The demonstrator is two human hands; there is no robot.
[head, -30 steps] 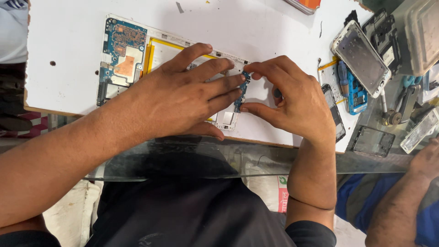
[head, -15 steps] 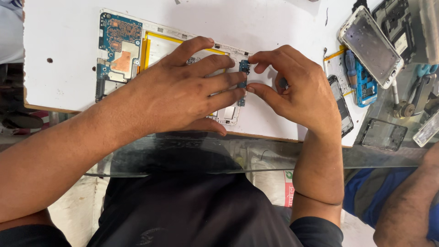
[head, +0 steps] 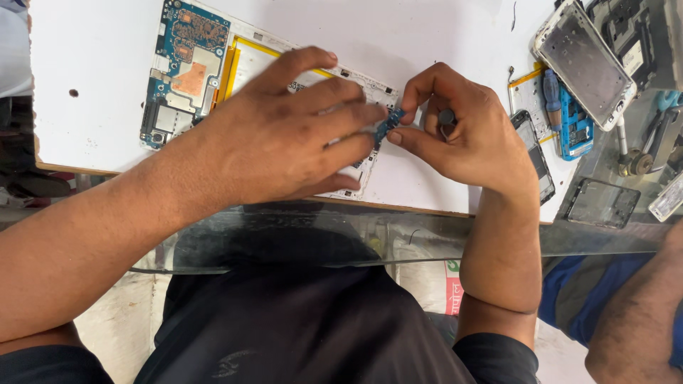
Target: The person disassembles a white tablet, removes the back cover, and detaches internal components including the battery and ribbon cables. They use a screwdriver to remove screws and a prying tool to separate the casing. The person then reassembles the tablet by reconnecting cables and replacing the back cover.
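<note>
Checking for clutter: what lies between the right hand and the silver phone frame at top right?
In the head view, a dark phone and a blue circuit board lie between the right hand and silver phone frame.
</note>
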